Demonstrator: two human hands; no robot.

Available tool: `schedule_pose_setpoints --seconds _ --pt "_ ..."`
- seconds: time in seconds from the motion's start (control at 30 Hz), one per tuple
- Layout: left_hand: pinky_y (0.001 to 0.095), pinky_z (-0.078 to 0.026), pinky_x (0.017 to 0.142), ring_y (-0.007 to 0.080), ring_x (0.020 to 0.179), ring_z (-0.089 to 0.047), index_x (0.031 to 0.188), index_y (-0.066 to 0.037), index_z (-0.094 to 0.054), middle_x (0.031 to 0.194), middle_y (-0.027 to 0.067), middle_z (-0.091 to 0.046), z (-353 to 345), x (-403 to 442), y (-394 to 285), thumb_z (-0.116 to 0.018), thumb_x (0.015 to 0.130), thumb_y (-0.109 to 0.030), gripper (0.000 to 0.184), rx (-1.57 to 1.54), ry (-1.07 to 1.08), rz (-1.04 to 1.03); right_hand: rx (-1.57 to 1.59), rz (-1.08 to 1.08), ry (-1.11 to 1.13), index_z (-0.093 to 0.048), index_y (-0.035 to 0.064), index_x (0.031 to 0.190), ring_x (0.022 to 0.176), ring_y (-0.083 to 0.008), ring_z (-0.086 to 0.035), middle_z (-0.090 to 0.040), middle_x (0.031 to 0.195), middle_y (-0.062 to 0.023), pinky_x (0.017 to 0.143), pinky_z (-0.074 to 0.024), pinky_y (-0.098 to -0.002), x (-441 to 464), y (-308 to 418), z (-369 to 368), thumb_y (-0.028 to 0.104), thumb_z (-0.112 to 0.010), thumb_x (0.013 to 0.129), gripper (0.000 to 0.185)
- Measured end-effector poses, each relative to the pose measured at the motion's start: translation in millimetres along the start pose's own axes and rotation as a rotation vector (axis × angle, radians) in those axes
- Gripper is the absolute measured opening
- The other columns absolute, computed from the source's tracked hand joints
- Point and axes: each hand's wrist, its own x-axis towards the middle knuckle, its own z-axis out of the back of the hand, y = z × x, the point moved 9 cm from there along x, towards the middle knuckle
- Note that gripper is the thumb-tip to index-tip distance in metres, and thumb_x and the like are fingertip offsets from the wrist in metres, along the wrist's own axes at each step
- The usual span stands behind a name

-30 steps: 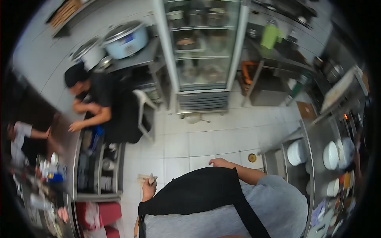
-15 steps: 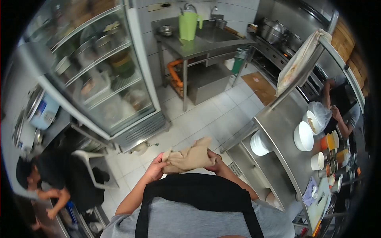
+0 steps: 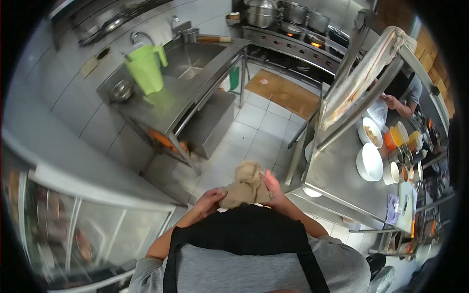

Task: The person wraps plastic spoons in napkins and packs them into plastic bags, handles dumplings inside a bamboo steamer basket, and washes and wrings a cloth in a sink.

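Note:
A crumpled light-brown cloth point(image 3: 242, 188) hangs between my two hands, in front of my black apron. Its left edge is pinched in my left hand point(image 3: 210, 201), with the thumb on top. My right hand point(image 3: 274, 189) has hold of the other side; a finger or thumb sticks up along the cloth, and the remaining fingers are partly hidden behind it. The cloth is bunched into folds at the middle.
Ahead on the left, a steel sink table point(image 3: 171, 105) bears a green pitcher point(image 3: 145, 71) and a metal bowl point(image 3: 122, 91). A stove point(image 3: 293, 46) with pots and flames stands behind. On the right, a steel counter point(image 3: 337, 166) holds white bowls point(image 3: 370, 162). Another person's hand point(image 3: 392, 101) is beyond it.
My view has turned to the right, toward the stove and counter. The cloth has gone from spread out to more bunched, and my right hand has shifted its hold on it.

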Motion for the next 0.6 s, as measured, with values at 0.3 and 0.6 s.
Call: schedule_pose_setpoints --seconds 0.3,0.6 --pt "0.0337 -0.046 0.084 0.0179 0.097 -0.056 0.121 -0.007 -0.047 0.106 0.0058 -0.057 -21 147 -255 -0.053 0.091 -0.015 0.031 -0.060 -0.109 -0.422 -1.388 -0.155 -0.415 -0.058 0.0098 0.113 0.084 -0.0213 -0.064 -0.066 0.087 -0.0099 0.072 -0.0508 -0.0311 122 159 129 0.024 -0.064 0.080 0.036" --pt "0.0441 -0.044 0.094 0.0280 0.111 -0.051 0.128 -0.004 -0.043 0.121 0.0135 -0.052 67 207 -414 -0.044 0.095 -0.036 0.046 -0.372 -0.281 -0.626 -1.890 -0.187 -0.137 -0.054 0.0105 0.118 0.088 -0.0321 -0.061 -0.064 0.100 -0.0131 0.079 -0.0472 -0.0400 303 272 115 0.033 -0.065 0.079 0.046"
